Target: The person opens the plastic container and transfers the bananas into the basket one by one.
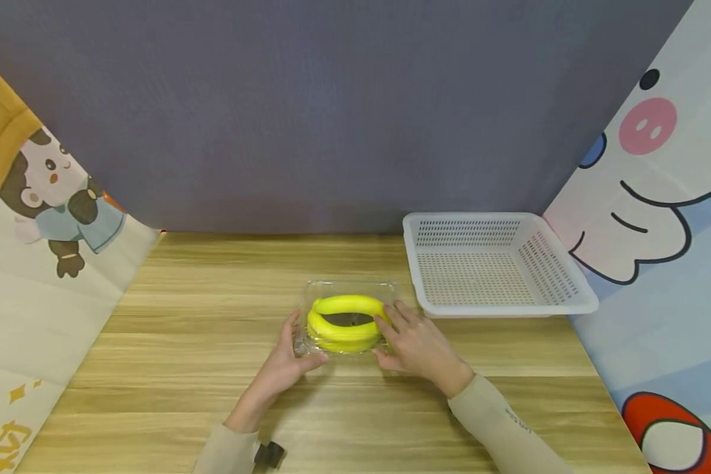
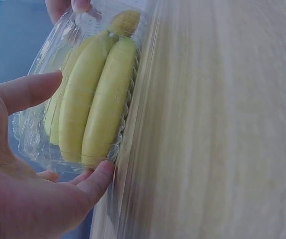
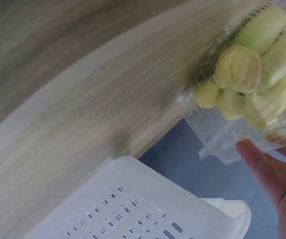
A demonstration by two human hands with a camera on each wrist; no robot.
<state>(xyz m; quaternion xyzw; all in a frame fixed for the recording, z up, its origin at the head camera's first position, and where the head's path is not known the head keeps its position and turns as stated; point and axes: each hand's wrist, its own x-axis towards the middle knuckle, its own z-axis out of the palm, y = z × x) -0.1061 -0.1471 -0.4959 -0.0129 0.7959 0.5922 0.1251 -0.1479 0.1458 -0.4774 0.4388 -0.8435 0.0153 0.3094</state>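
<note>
glossy plastic box (image 1: 355, 288), wood-grained table (image 1: 213, 296)

Bare wooden tabletop (image 1: 201, 316) stretches left of the clear box (image 1: 352, 288), giving a broad way in, though the left hand (image 1: 284, 362) takes up the box's left edge. Behind the box, a strip of tabletop offers passage, stopped farther back by the grey panel (image 1: 284, 118). To the box's right, the right hand (image 1: 419, 345) fills the near approach, and the white basket (image 1: 509, 309), its walls raised, blocks the box's back right. In front of the box, 2 forearms (image 1: 498, 415) flank a gap of bare tabletop.
</note>
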